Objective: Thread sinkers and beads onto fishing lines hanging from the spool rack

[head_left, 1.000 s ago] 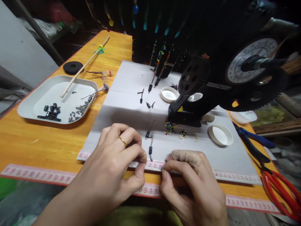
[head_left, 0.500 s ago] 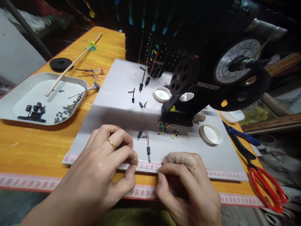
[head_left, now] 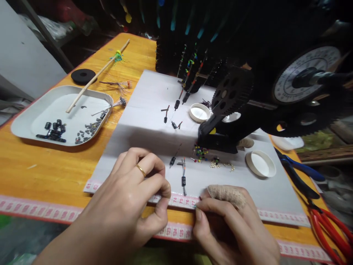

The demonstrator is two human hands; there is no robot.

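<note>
My left hand (head_left: 132,197), with a gold ring (head_left: 141,170), is closed in a pinch over the front edge of a white board (head_left: 132,136). Opposite it, my right hand (head_left: 234,224) pinches thumb to index finger; a tiny greenish tip shows there, too small to name. One finger wears a beige wrap (head_left: 227,194). Between the hands runs a pink-numbered measuring tape (head_left: 180,200) along the board's edge. Just beyond lies a black cylinder on a thin stem (head_left: 183,181), with another small black cylinder (head_left: 172,161) beside it. Anything strung between my fingers is too fine to see.
A black geared machine with a dial (head_left: 306,73) overhangs the board. Colourful beads (head_left: 200,152) and a round white dish (head_left: 260,163) lie below it. Red-handled pliers (head_left: 329,228) are at right. At left, a white tray (head_left: 20,127) holds dark parts under a wooden stick (head_left: 96,75).
The view has shifted, so the board, tray and machine sit a little farther right in the picture. Both hands keep their pinches and nearly the same places at the board's edge.
</note>
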